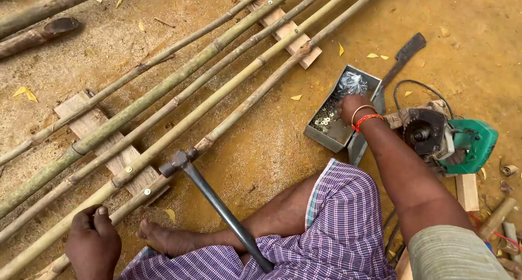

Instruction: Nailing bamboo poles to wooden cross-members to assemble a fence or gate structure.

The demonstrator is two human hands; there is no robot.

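Hammer (217, 204) leans on your lap, head-heavy; grip low on handle. Left hand (93, 242) closed loosely on stiff bamboo pole (163, 144). Right hand (352, 107) dips into metal box (340, 111), pinching small, sharp, slippery nails (325, 119); grasp hidden.

Head-worn view, steeply downward, close over lap and sandy ground (261, 155)

My right hand (352, 107) is in a dull grey sheet-metal box (333, 136) of shiny little washers. The bamboo poles (163, 89) look smooth and matt, my hammer (217, 201) is dark steel, ground's gritty sand.
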